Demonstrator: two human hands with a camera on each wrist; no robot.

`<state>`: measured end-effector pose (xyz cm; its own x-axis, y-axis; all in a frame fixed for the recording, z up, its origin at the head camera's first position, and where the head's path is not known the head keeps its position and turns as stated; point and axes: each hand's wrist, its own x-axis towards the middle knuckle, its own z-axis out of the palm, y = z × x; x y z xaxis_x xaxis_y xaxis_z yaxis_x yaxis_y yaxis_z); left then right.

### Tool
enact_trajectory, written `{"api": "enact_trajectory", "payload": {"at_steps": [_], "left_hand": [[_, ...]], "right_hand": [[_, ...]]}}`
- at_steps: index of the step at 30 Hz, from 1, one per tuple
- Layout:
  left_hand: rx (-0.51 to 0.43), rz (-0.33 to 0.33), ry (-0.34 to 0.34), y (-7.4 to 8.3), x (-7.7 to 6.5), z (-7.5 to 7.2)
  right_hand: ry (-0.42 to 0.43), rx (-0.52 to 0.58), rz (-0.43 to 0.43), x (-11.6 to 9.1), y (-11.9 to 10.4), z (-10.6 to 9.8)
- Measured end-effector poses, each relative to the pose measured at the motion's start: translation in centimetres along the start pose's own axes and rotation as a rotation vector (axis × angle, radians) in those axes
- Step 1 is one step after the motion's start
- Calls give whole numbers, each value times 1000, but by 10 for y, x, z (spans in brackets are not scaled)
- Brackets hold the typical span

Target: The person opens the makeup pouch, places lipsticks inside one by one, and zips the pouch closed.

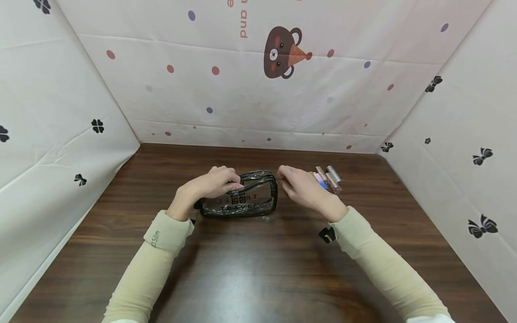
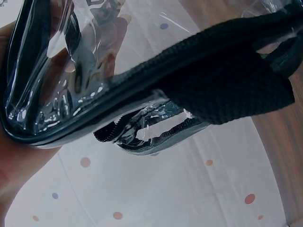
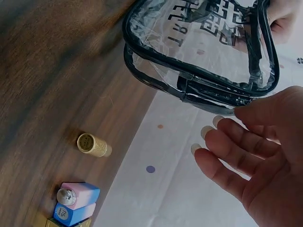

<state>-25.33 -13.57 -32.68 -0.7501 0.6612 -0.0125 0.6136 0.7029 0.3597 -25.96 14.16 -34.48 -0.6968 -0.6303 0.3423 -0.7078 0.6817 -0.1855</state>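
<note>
A clear toiletry bag [image 1: 242,204] with black trim and "TRAVEL" lettering stands on the table. My left hand [image 1: 212,183] grips its upper left part, fingers curled over the top edge. Zipper teeth [image 2: 110,131] and a black fabric tab [image 2: 232,85] show in the left wrist view. At the bag's upper right corner is my right hand [image 1: 300,187]. Its thumb [image 3: 265,111] pinches at the zipper end of the corner; the index finger is mostly hidden behind it. The other fingers [image 3: 222,172] are bent and hold nothing.
Several lipsticks lie together beyond the right hand, among them a silver tube [image 1: 333,173], a gold tube [image 3: 93,145] and pink-and-blue ones [image 3: 78,195]. The brown wooden table [image 1: 242,269] is bordered by white printed cloth [image 1: 242,98] at the back and sides.
</note>
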Motion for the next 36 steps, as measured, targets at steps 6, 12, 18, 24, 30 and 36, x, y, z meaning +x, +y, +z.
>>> {"api": "enact_trajectory", "payload": {"at_steps": [6,12,18,24,30,36], "left_hand": [[2,3,0,1,-1,0],[5,10,5,1,0,1],[9,8,8,1,0,1],[10,3,4,2,-1,1],[16,10,3,3,0,0],[10,9,2,4,0,0]], "right_hand": [[19,107,47,3,-2,-2],[48,161,35,7,-4,-3],[69,218,25,6,-4,-3],[79,359,62,4,-3,-3],[91,477,119,4,-1,-5],[52,577,212,5,1,-5]]}}
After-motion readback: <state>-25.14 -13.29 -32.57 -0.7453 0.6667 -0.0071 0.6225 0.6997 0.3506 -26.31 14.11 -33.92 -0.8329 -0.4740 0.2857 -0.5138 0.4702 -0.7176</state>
